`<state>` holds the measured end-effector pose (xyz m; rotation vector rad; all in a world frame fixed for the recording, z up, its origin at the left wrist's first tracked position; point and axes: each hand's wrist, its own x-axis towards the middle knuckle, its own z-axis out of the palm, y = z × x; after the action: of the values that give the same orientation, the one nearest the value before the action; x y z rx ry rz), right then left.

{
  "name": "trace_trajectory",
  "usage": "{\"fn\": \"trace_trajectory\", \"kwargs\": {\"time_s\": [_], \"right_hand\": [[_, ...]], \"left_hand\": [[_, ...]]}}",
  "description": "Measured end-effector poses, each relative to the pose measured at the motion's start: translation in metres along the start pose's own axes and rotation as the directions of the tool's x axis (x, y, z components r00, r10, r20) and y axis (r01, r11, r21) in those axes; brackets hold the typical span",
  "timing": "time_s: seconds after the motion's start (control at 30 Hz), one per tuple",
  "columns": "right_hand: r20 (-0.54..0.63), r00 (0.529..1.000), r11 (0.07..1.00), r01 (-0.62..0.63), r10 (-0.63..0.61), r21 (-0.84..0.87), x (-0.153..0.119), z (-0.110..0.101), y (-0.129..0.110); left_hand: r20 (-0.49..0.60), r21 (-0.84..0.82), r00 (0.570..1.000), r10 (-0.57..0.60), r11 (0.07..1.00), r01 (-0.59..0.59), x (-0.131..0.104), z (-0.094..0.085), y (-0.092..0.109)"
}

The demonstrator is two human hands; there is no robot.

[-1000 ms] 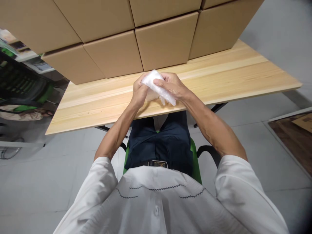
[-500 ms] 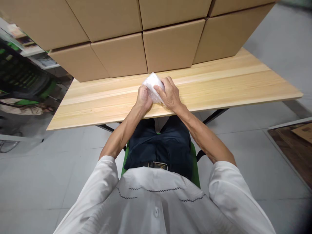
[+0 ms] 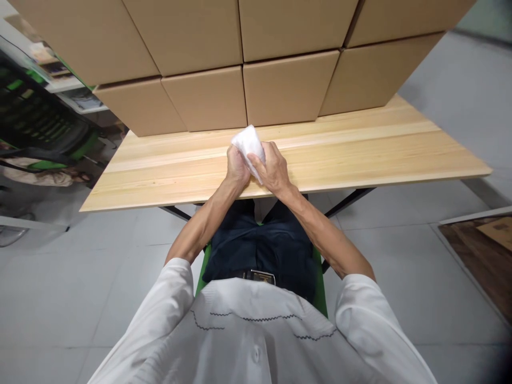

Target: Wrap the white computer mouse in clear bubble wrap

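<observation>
A small white packet (image 3: 248, 143), wrapped in what looks like bubble wrap, is held tilted over the front part of the wooden table (image 3: 360, 154). My left hand (image 3: 237, 166) grips its left side, with most of the fingers hidden behind it. On the other side my right hand (image 3: 274, 168) is closed around the packet, the thumb lying across its near face. What is inside the wrapping cannot be made out.
Stacked cardboard boxes (image 3: 286, 88) stand along the back of the table. To the left are a black and green chair (image 3: 36, 117) and a white shelf (image 3: 66, 85). Another piece of cardboard (image 3: 498, 232) lies at the right, low down.
The packet has turned and tilted a little between my hands, its wrapping now looking smoother. Both hands keep hold of it. The camera view has shifted slightly.
</observation>
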<state>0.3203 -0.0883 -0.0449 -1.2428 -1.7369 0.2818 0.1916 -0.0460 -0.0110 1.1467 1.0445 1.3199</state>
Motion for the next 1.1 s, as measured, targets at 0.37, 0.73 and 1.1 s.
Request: {"fn": "trace_trajectory", "kwargs": {"time_s": [0.37,0.73,1.1], "right_hand": [[0.035,0.996,0.991,-0.087,0.084,0.102,-0.001,0.010,0.013],[-0.036,0.987,0.978,-0.151,0.158,0.141,0.010,0.013,0.021],[0.155,0.988,0.989,-0.040,0.018,0.140,0.007,-0.006,0.012]], "left_hand": [[-0.067,-0.584,0.973,-0.219,0.800,0.139,-0.009,0.008,-0.002],[0.161,-0.441,0.985,-0.055,0.889,0.121,-0.022,0.003,-0.003],[0.003,-0.255,0.999,-0.040,0.966,0.039,-0.019,0.000,-0.015]]}}
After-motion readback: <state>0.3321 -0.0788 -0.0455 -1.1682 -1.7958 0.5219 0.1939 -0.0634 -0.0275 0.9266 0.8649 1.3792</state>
